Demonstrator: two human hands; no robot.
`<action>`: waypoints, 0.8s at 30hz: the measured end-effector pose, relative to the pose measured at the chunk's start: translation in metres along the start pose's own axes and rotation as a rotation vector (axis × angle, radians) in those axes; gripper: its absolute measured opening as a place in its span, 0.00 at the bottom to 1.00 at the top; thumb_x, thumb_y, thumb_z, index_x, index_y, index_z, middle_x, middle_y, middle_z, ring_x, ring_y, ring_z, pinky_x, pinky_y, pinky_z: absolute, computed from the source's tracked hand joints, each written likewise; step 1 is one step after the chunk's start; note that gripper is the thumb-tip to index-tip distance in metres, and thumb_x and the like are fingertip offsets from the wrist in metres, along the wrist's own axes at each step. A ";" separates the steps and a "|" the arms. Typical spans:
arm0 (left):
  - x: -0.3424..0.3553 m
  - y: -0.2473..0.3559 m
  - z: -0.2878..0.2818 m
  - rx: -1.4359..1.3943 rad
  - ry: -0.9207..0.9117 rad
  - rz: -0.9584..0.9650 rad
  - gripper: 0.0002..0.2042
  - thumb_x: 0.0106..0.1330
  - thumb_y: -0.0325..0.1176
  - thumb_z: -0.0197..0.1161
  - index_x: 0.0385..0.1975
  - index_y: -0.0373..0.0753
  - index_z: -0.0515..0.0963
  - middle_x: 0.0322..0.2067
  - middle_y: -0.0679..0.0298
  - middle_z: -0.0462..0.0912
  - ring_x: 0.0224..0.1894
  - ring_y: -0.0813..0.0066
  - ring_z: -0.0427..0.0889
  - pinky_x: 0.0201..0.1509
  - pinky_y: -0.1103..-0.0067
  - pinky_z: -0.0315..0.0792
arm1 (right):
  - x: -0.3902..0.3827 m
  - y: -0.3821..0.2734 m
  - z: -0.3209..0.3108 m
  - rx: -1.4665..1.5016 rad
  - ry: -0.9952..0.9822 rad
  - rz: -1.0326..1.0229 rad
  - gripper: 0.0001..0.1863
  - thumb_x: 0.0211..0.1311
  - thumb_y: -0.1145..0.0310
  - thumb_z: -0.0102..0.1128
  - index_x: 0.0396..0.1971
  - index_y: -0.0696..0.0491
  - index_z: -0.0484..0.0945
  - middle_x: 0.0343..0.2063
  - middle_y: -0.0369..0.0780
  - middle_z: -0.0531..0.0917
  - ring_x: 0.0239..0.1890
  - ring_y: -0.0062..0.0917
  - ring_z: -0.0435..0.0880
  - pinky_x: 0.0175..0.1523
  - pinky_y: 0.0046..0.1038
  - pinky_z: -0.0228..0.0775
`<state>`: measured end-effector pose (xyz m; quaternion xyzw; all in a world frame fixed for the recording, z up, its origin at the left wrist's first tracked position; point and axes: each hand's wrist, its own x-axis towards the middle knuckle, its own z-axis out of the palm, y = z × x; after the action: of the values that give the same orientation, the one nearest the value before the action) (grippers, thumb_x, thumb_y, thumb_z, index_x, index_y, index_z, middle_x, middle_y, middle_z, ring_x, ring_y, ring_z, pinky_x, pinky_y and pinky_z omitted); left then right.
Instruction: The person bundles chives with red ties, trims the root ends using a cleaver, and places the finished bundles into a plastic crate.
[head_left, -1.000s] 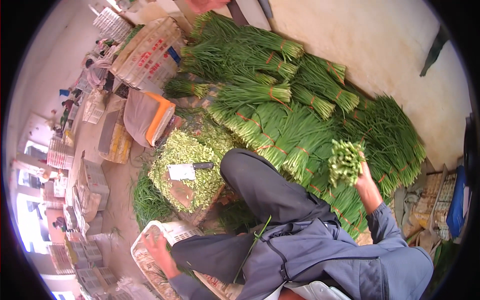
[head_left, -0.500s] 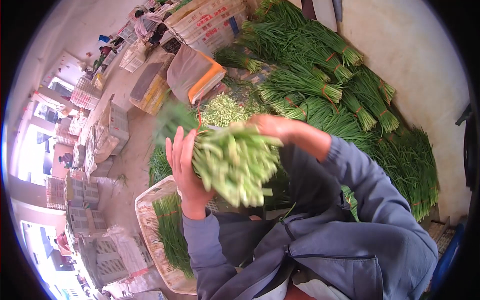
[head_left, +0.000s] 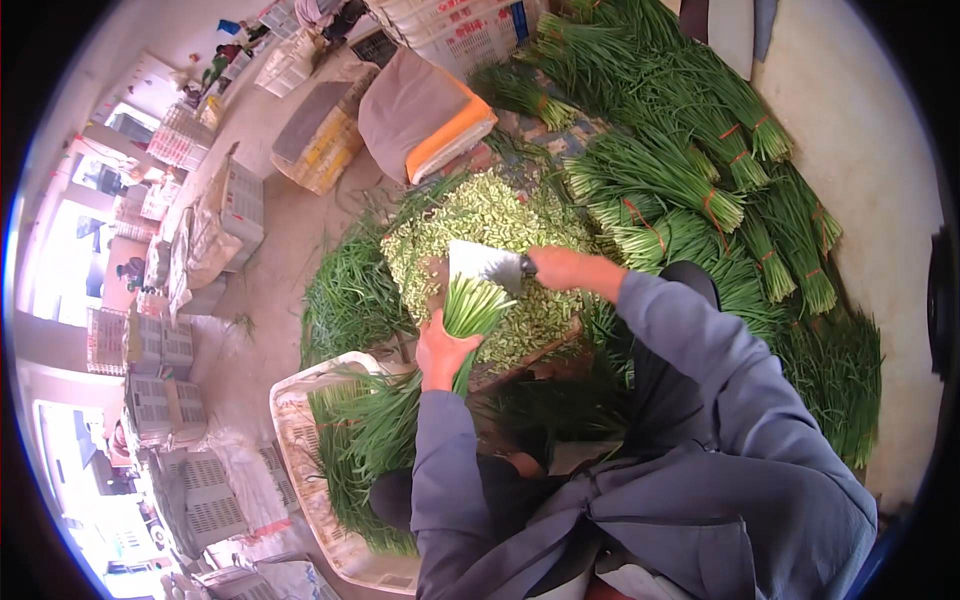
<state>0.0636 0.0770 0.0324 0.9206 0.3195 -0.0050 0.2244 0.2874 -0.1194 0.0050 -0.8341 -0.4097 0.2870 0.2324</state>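
Note:
My left hand (head_left: 441, 350) is closed round a bunch of garlic chives (head_left: 474, 305), its pale cut ends pointing away from me and its long leaves trailing back past my wrist. In my right hand (head_left: 562, 268) is the dark handle of a cleaver (head_left: 482, 262). Its broad, shiny blade lies at the bunch's stem ends, over a wide heap of short chopped stem pieces (head_left: 545, 225). Part of a wooden board (head_left: 545, 345) shows at the heap's near edge; whether the blade touches the stems I cannot tell.
A white plastic crate (head_left: 290, 420) with chives inside stands by my left knee. Many banded chive bundles (head_left: 690, 185) are piled to my right, along the wall. Loose green leaves (head_left: 350, 290) lie left of the heap. A grey-and-orange cushioned block (head_left: 425, 115) sits beyond it.
The chive bunch has come down from in front of me to the chopped heap, its cut ends turned away. My right hand has moved forward, and the cleaver now shows clearly in it.

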 end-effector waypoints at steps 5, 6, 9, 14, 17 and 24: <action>0.007 0.013 -0.001 0.129 -0.043 0.004 0.55 0.36 0.53 0.81 0.69 0.44 0.61 0.57 0.43 0.73 0.59 0.45 0.73 0.64 0.58 0.66 | -0.089 0.011 -0.059 0.137 0.236 -0.086 0.18 0.64 0.72 0.56 0.50 0.59 0.62 0.30 0.55 0.79 0.35 0.51 0.81 0.38 0.47 0.70; 0.007 0.007 0.005 0.198 0.007 0.091 0.65 0.34 0.55 0.82 0.72 0.35 0.49 0.65 0.37 0.63 0.67 0.41 0.63 0.70 0.57 0.58 | -0.103 -0.001 -0.064 0.219 0.228 -0.060 0.19 0.64 0.72 0.57 0.51 0.58 0.62 0.29 0.54 0.79 0.34 0.51 0.81 0.38 0.46 0.70; 0.015 0.036 0.030 0.397 0.127 0.097 0.67 0.32 0.58 0.82 0.70 0.27 0.50 0.68 0.38 0.58 0.72 0.42 0.56 0.74 0.59 0.53 | -0.123 -0.020 -0.049 0.284 0.375 -0.224 0.19 0.64 0.72 0.62 0.49 0.57 0.63 0.27 0.51 0.78 0.31 0.50 0.82 0.34 0.43 0.70; 0.029 0.061 0.045 0.426 0.156 0.072 0.67 0.33 0.56 0.83 0.69 0.22 0.49 0.67 0.38 0.59 0.72 0.45 0.56 0.76 0.61 0.49 | -0.117 -0.024 -0.003 0.222 0.492 -0.210 0.12 0.67 0.71 0.59 0.42 0.57 0.66 0.26 0.52 0.78 0.28 0.52 0.78 0.31 0.45 0.70; 0.031 0.077 0.041 0.452 0.034 -0.032 0.65 0.35 0.58 0.82 0.68 0.22 0.50 0.66 0.40 0.61 0.71 0.50 0.59 0.75 0.65 0.53 | -0.115 -0.026 0.010 0.114 0.492 -0.229 0.11 0.67 0.70 0.57 0.40 0.57 0.65 0.24 0.52 0.78 0.27 0.51 0.79 0.31 0.45 0.72; 0.056 0.056 0.044 0.381 -0.001 0.000 0.47 0.37 0.53 0.81 0.55 0.28 0.70 0.51 0.47 0.80 0.59 0.56 0.77 0.78 0.63 0.44 | -0.102 -0.037 0.026 0.006 0.372 -0.199 0.10 0.69 0.68 0.54 0.36 0.59 0.65 0.20 0.50 0.78 0.24 0.48 0.80 0.29 0.44 0.73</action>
<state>0.1471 0.0523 0.0075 0.9465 0.3124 -0.0659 0.0463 0.1985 -0.1783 0.0388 -0.8276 -0.4392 0.1050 0.3336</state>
